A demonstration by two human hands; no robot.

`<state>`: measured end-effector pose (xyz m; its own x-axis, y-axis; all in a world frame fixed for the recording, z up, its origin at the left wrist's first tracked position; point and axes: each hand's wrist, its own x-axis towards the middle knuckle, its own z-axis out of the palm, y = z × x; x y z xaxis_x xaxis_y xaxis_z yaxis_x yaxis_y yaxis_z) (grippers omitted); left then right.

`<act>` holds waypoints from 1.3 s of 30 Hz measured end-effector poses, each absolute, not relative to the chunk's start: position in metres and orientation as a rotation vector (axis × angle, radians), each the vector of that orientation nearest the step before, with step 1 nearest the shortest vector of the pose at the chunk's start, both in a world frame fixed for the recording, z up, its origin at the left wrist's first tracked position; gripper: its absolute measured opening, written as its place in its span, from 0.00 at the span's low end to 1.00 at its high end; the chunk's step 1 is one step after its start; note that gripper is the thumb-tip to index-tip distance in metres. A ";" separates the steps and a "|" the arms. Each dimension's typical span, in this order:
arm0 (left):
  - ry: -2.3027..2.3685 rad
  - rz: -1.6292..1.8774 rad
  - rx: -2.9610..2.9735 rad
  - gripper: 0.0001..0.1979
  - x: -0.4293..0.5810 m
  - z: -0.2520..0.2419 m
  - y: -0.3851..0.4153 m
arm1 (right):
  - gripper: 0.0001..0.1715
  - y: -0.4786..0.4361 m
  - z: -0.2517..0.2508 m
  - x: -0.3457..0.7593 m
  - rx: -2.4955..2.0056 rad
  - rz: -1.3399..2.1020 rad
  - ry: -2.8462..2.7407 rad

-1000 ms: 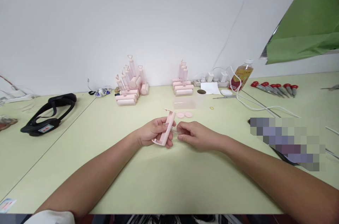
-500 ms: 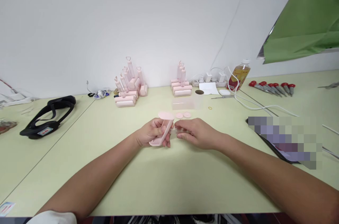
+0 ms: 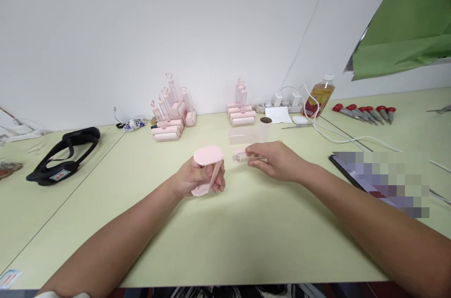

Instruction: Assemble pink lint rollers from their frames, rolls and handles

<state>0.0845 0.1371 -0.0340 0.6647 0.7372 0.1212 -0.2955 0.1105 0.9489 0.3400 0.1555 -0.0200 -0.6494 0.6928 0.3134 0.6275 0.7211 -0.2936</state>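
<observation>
My left hand (image 3: 195, 178) is closed around a pink plastic holder (image 3: 208, 168), held upright with its oval end cap facing me. My right hand (image 3: 278, 161) lies a little to the right and further back, fingers pinched on a small clear tube (image 3: 245, 157) that lies level just above the table. A small pink disc (image 3: 239, 151) lies on the table right behind the tube. A clear plastic box (image 3: 244, 136) stands just beyond that.
Two stacks of pink holders with heart-topped tubes (image 3: 171, 115) (image 3: 241, 109) stand at the back. A black headset (image 3: 66, 152) lies left. At right are a bottle (image 3: 318, 97), white cables (image 3: 352, 138), red-handled screwdrivers (image 3: 364, 113), a power strip (image 3: 282, 104) and a dark tablet (image 3: 382, 180).
My right hand has drawn the clear tube away from the pink holder, moving right and back. My left hand has turned the holder upright, end cap towards me.
</observation>
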 end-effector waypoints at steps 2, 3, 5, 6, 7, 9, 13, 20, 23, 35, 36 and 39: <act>0.524 0.887 1.277 0.22 0.077 -0.026 0.143 | 0.12 0.160 -0.023 0.340 -1.101 0.172 -2.568; 0.597 0.941 1.307 0.22 0.074 -0.022 0.147 | 0.11 0.161 -0.025 0.339 -1.096 0.149 -2.621; 0.777 1.025 1.403 0.21 0.070 -0.016 0.159 | 0.13 0.159 -0.029 0.332 -1.055 0.138 -2.724; 0.871 1.025 1.486 0.20 0.070 -0.014 0.166 | 0.15 0.157 -0.031 0.329 -1.055 0.163 -2.759; 0.969 1.014 1.590 0.18 0.072 -0.013 0.173 | 0.17 0.154 -0.033 0.326 -1.076 0.208 -2.778; 1.172 0.986 1.866 0.16 0.084 -0.011 0.189 | 0.20 0.151 -0.036 0.321 -1.134 0.328 -2.793; 1.358 0.862 2.482 0.12 0.131 -0.014 0.223 | 0.21 0.150 -0.039 0.317 -1.171 0.422 -2.792; 1.299 0.531 2.918 0.04 0.188 -0.038 0.258 | 0.16 0.154 -0.046 0.318 -1.111 0.439 -2.813; 1.294 0.542 2.935 0.04 0.188 -0.048 0.259 | 0.15 0.157 -0.050 0.319 -1.097 0.455 -2.793; 1.332 0.602 2.928 0.05 0.187 -0.056 0.265 | 0.16 0.155 -0.053 0.320 -1.117 0.463 -2.761; 1.334 0.614 2.921 0.05 0.188 -0.056 0.265 | 0.16 0.155 -0.053 0.320 -1.116 0.428 -2.759; 1.346 0.642 2.892 0.04 0.188 -0.055 0.266 | 0.15 0.159 -0.052 0.322 -1.100 0.375 -2.757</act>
